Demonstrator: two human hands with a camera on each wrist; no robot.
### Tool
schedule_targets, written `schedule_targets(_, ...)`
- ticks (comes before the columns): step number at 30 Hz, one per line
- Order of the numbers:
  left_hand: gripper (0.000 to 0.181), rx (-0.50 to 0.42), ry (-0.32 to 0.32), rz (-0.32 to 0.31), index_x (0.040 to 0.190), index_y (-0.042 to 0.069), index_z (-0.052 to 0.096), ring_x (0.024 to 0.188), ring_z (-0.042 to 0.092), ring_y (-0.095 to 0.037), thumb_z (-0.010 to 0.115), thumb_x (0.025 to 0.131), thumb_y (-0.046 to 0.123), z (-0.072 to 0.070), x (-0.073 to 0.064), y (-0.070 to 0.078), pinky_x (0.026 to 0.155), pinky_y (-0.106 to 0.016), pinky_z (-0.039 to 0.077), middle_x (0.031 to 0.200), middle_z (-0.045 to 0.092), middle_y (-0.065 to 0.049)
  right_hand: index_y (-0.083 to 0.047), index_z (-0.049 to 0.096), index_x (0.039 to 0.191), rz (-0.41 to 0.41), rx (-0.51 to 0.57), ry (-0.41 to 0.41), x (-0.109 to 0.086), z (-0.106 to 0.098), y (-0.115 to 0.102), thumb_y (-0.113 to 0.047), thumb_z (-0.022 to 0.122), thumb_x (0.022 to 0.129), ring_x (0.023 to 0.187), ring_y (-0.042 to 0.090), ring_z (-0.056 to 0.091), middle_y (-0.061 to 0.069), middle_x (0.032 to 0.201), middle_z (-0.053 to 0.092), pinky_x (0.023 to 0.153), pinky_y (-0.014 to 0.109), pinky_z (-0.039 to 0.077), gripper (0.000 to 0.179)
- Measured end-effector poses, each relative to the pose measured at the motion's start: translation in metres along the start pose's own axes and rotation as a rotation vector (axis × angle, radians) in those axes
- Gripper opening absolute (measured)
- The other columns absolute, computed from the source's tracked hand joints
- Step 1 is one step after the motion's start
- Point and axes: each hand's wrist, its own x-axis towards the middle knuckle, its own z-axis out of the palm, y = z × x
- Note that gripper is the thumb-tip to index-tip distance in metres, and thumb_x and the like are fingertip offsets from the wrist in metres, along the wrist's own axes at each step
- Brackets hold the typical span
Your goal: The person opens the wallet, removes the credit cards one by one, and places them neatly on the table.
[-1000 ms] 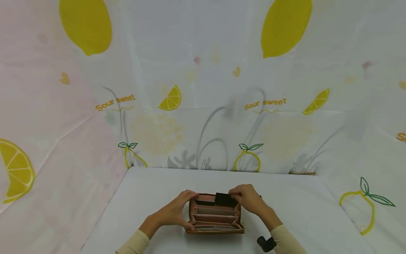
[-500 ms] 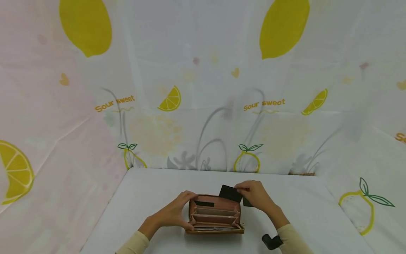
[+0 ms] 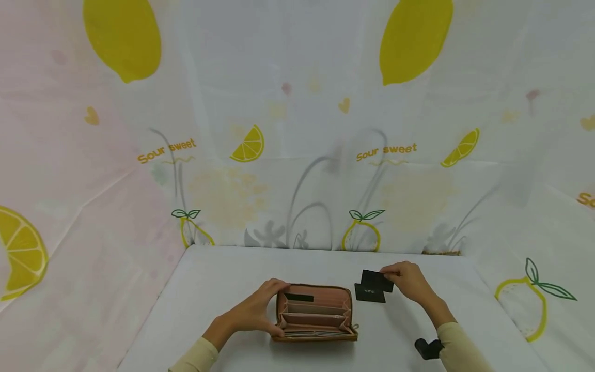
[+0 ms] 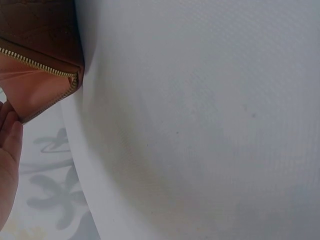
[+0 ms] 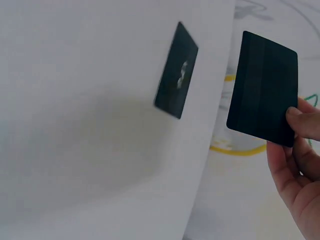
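An unzipped brown wallet with pink inner compartments stands wide apart on the white table. My left hand grips its left side, fingers at the back edge and thumb at the front corner; the left wrist view shows the gold zipper and fingertips on the edge. Between thumb and fingers my right hand pinches a black card, held above the table to the wallet's right. A second black card with pale lettering lies flat on the table, partly under the held one in the head view. Another black card sits in a wallet slot.
White tabletop surrounds the wallet and cards. Behind it hangs a lemon-printed cloth, which also covers both sides. A black strap-like device is at the right wrist.
My right hand has drawn the black card out of the wallet slot and carried it right, over the card on the table. The left hand stays on the wallet.
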Motion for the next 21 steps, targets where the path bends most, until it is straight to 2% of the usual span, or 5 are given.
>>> schedule_targets(6, 0.102, 0.005, 0.006, 0.023, 0.147, 0.010, 0.037, 0.129, 0.038, -0.017, 0.086, 0.067, 0.051, -0.001, 0.001, 0.000, 0.108, -0.042, 0.043, 0.141, 0.038, 0.001, 0.001, 0.076, 0.096, 0.063, -0.036, -0.089, -0.006, -0.008, 0.034, 0.002, 0.067, 0.085, 0.089, 0.032, 0.067, 0.013, 0.094, 0.072, 0.071, 0.039, 0.058, 0.014)
schedule_targets(13, 0.103, 0.004, -0.002, 0.008, 0.147, 0.010, 0.036, 0.130, 0.038, -0.017, 0.085, 0.067, 0.054, -0.001, 0.001, 0.001, 0.108, -0.042, 0.043, 0.141, 0.038, 0.000, -0.001, 0.076, 0.088, 0.098, -0.064, -0.205, -0.010, -0.017, 0.060, 0.003, 0.069, 0.082, 0.083, 0.029, 0.066, 0.009, 0.085, 0.072, 0.069, 0.040, 0.057, 0.010)
schedule_targets(16, 0.103, 0.007, -0.003, 0.003, 0.147, 0.010, 0.037, 0.130, 0.038, -0.017, 0.084, 0.067, 0.055, -0.001, 0.002, 0.001, 0.109, -0.043, 0.042, 0.141, 0.038, 0.000, 0.000, 0.076, 0.086, 0.120, -0.066, -0.203, -0.009, -0.015, 0.068, 0.004, 0.070, 0.080, 0.080, 0.028, 0.066, 0.008, 0.083, 0.072, 0.067, 0.040, 0.057, 0.010)
schedule_targets(21, 0.103, 0.005, -0.004, -0.004, 0.147, 0.010, 0.036, 0.130, 0.037, -0.018, 0.085, 0.067, 0.054, -0.001, 0.001, 0.002, 0.109, -0.043, 0.042, 0.141, 0.038, 0.000, -0.002, 0.074, 0.082, 0.122, -0.086, -0.156, -0.008, 0.000, 0.078, 0.004, 0.072, 0.076, 0.073, 0.022, 0.064, 0.006, 0.077, 0.070, 0.066, 0.039, 0.055, 0.008)
